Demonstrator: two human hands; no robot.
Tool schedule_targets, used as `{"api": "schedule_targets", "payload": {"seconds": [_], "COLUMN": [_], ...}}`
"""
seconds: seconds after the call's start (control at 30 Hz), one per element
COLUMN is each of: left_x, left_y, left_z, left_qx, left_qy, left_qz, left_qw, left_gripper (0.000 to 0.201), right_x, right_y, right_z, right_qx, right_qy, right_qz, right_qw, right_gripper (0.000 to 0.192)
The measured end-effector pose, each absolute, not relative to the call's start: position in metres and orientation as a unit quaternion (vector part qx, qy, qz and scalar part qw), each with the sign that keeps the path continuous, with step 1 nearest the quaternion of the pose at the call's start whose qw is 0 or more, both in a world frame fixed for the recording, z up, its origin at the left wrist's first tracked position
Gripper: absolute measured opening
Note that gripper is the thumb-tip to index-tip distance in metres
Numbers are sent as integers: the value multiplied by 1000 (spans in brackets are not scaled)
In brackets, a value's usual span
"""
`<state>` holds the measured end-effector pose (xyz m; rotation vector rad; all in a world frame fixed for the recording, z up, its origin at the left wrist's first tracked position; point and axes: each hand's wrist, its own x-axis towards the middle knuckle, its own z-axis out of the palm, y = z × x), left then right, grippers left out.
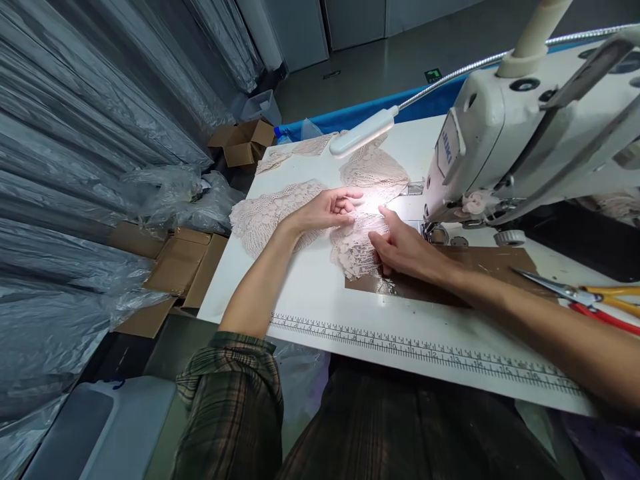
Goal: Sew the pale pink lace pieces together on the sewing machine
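Pale pink lace lies in pieces on the white sewing table. My left hand (pixel 327 209) is over the lace, its index finger stretched out and the other fingers loosely bent and apart. A scalloped lace piece (pixel 354 252) lies between my two hands, and my right hand (pixel 404 245) grips its right edge with thumb and fingers. Another wide lace piece (pixel 273 212) spreads under and left of my left wrist. Beyond my hands lies a further lace piece (pixel 376 168). Glare from the lamp washes out the cloth near my fingertips.
The white sewing machine (pixel 475 147) stands right of my hands, under a bendable lamp (pixel 363 132). Scissors (pixel 585 295) with orange and red handles lie near my right forearm. A printed ruler (pixel 400 343) runs along the front edge. Cardboard boxes (pixel 180 263) sit at left.
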<state>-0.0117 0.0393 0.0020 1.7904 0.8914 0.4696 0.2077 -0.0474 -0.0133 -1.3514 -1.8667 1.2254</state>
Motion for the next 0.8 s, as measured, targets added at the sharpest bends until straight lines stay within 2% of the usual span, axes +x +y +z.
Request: {"api": "schedule_targets", "payload": {"seconds": [0.07, 0.2, 0.27, 0.5, 0.8], "left_x": [-12, -11, -11, -9, -8], "left_y": [35, 29, 28, 26, 22], "left_z": [7, 15, 17, 15, 11], "left_qx": [735, 728, 728, 734, 772], "left_qy": [376, 378, 375, 374, 410], "left_qz": [202, 211, 215, 221, 227], "left_qw": [527, 531, 532, 522, 430], "left_gripper": [62, 60, 60, 59, 52], "right_x": [199, 197, 200, 202, 199], "right_y": [-35, -26, -28, -32, -33], "right_z": [-14, -21, -23, -18, -15], "right_qx": [-525, -532, -519, -513, -524], "right_qy": [-637, -585, -582, -574, -547], "right_qz": [499, 542, 549, 558, 566], "right_qw": [263, 285, 301, 310, 325], "right_gripper": [47, 14, 7, 11, 14]}}
